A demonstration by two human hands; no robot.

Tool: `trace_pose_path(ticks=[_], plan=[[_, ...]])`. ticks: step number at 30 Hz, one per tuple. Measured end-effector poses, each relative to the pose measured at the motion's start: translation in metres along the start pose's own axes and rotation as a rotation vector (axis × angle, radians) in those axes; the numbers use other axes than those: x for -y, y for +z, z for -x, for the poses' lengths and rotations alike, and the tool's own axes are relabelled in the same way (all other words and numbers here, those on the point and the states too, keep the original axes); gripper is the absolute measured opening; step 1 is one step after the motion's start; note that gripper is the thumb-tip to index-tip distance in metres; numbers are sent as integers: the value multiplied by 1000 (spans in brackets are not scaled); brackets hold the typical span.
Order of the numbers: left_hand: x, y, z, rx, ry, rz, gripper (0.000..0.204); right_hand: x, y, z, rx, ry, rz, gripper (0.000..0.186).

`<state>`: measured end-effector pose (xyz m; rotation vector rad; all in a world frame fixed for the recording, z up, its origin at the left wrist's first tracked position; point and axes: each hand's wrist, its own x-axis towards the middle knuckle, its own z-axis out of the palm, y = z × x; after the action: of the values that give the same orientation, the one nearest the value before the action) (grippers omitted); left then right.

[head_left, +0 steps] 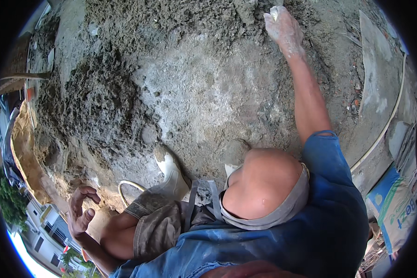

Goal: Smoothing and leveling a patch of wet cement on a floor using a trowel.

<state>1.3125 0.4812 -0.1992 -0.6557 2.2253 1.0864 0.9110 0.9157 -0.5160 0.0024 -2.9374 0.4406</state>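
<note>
At the top right, my right hand point(284, 28), coated in grey dust, is closed on a pale handle point(276, 14); the rest of that object is hidden or out of view. Around it lies wet grey mortar point(236, 14), with a larger lumpy heap point(97, 102) to the left on the pale, dusty ground point(208, 92). My left hand point(82, 211) is raised at the lower left beside my bent leg, its fingers loosely curled and apart, holding nothing. My white, mortar-smeared boots point(170, 172) stand just below the mortar.
A pale hose point(385, 129) runs along a grey board point(373, 60) at the right. A blue-and-white sack point(389, 208) lies lower right, a curved hose point(127, 182) near my left leg. At the far left are a sand pile point(25, 153), trees and white buildings.
</note>
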Motion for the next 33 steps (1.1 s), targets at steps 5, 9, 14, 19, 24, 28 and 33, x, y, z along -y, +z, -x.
trace_pose_path(ticks=[5, 9, 14, 19, 24, 28, 33], plan=[[18, -3, 1, -22, -29, 43, 86, -21, -47, 76, 280, 224, -58, 49], [4, -6, -3, -26, -12, 32, 86, -28, -48, 121, 447, 235, -49, 43], [9, -6, -6, 34, -32, 13, 89, -14, -46, 120, 601, 50, -23, 46], [-6, -7, 8, -33, -5, 2, 90, 15, -58, 133, 685, -46, -82, 40], [1, -4, 15, -17, 34, 15, 88, -15, -43, 100, 503, 144, -66, 43], [16, -2, 16, -37, 27, 16, 86, -17, -36, 78, 632, -45, -108, 49], [15, -5, 21, -50, 49, 26, 86, 8, -84, 75, 641, -129, 6, 50]])
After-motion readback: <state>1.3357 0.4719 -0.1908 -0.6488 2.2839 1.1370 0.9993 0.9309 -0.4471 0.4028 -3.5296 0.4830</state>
